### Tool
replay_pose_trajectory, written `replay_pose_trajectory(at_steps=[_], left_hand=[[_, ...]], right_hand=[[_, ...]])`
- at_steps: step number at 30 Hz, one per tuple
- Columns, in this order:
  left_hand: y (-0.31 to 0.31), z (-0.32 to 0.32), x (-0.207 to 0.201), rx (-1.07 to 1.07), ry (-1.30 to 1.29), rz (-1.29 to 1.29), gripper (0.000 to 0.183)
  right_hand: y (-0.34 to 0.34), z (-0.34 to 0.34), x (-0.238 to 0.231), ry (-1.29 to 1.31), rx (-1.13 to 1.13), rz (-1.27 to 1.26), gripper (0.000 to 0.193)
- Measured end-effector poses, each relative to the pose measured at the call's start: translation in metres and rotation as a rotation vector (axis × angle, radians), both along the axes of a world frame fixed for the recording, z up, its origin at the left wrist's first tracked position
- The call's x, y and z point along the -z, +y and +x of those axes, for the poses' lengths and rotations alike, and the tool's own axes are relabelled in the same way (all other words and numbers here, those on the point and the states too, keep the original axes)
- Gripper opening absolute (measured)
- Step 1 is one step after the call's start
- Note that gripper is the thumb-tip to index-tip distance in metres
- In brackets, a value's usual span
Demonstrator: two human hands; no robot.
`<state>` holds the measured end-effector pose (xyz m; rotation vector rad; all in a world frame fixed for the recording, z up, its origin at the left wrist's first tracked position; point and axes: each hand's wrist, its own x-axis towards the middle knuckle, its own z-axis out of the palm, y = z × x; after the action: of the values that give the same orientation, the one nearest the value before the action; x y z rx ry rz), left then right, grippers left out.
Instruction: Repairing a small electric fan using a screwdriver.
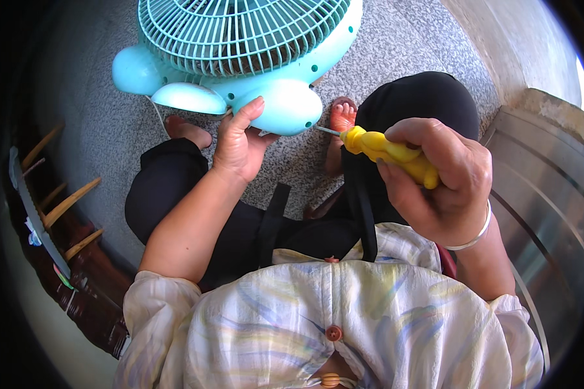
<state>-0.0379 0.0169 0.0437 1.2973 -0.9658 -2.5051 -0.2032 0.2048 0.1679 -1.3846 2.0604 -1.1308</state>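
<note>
A light-blue electric fan (334, 52) with a round wire grille and rounded lobes stands on the floor before me. My left hand (239, 144) grips its nearest rounded lobe (282, 107), thumb on top and fingers beneath. In my right hand (444, 172) is a yellow-handled screwdriver (386, 152), held between thumb and fingers. Its thin metal shaft points left, with the tip at or just by a dark screw hole at that lobe's right end. Whether the tip sits inside the hole I cannot tell. Several similar dark holes dot the fan's rim.
Grey speckled floor (396, 45) lies under the fan. My knees and bare feet flank the near side of it. A metal panel (545, 188) stands close on my right. To the left is dark wooden furniture (84, 285) with light wooden pieces sticking out.
</note>
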Motion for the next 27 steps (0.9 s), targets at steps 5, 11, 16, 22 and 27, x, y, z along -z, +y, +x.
replay_pose_trajectory(at_steps=[5, 11, 16, 22, 27], left_hand=[[-0.002, 0.003, -0.001, 0.032, -0.007, -0.035, 0.074], [-0.001, 0.002, -0.006, 0.030, -0.001, -0.012, 0.068], [-0.001, 0.001, -0.008, 0.024, 0.024, 0.004, 0.061], [0.000, 0.000, -0.011, 0.002, 0.001, -0.001, 0.059], [0.000, -0.001, -0.009, -0.012, 0.003, 0.006, 0.057]], right_hand=[[-0.009, 0.004, 0.010, 0.055, -0.050, 0.022, 0.019], [-0.022, 0.012, 0.012, 0.142, -0.100, 0.073, 0.020], [-0.028, 0.018, 0.008, 0.200, -0.113, 0.128, 0.019], [-0.037, 0.013, -0.003, 0.207, -0.134, 0.289, 0.015], [-0.045, 0.009, -0.009, 0.267, -0.215, 0.377, 0.017]])
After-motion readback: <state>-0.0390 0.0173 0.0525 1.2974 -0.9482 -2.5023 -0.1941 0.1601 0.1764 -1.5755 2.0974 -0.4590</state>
